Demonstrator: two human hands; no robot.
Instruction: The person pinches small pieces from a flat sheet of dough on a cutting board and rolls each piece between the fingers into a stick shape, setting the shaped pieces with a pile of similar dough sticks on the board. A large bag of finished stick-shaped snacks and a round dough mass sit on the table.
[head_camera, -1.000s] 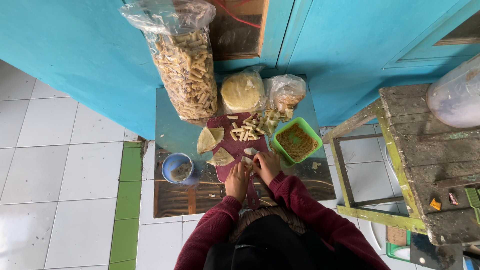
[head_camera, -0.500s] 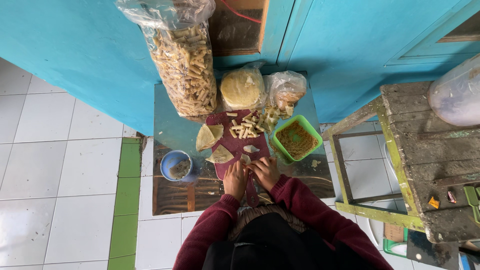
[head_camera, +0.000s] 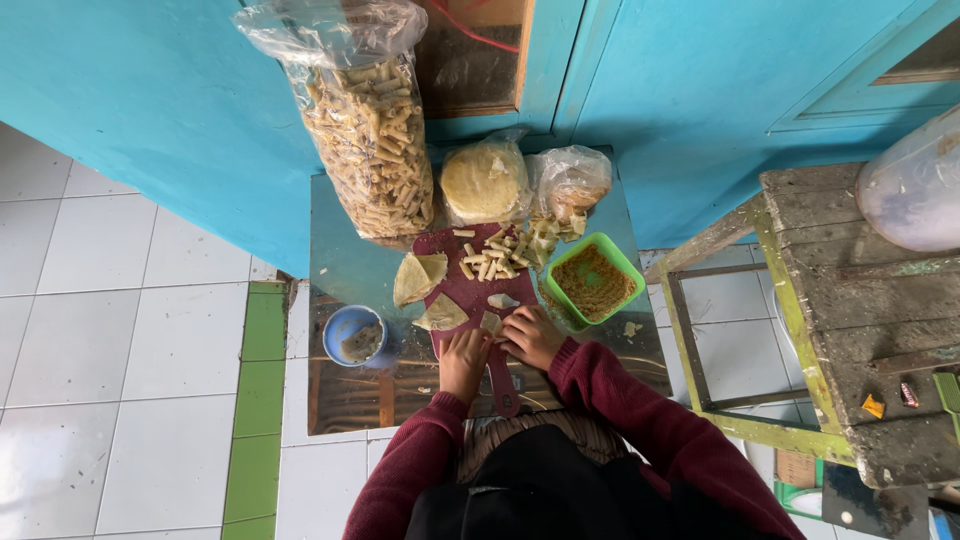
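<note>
Turquoise wall (head_camera: 150, 120) far beyond the fingertips, and below it a shiny metal tabletop (head_camera: 350, 260) under both hands. Well off to the right of the right hand, a worn wooden bench (head_camera: 860, 300) with flaking green paint. Farthest ahead of the grip and a little to the left, a tall clear bag of tube-shaped snacks (head_camera: 370, 140), upright against the wall. Just right of that, a bag of round yellow wrappers (head_camera: 485, 180) and a smaller crumpled bag (head_camera: 570, 180). Directly under the hands, a dark red cutting board (head_camera: 470, 290), with its handle pointing back toward the body. Just ahead of the right hand, touching the board's edge, a green tub (head_camera: 571, 248) of brownish filling. Off to the left of the left hand, a blue bowl (head_camera: 335, 320). Ahead and left of the fingers, two folded wrappers (head_camera: 420, 275) lying flat; straight ahead, a loose heap of rolled sticks (head_camera: 490, 262). Closest in, left hand (head_camera: 465, 360) and right hand (head_camera: 530, 335) side by side at the near end of the board, with bent fingers meeting around a small pale piece (head_camera: 490, 322). Impossible to tell whether either hand pinches it or only presses on it. Another small piece (head_camera: 502, 300) lying free just past the fingertips. Barely any shift from a moment ago: same spot, same bent fingers, the left hand only slightly nearer the body, so apparently still busy with that one small piece.
</note>
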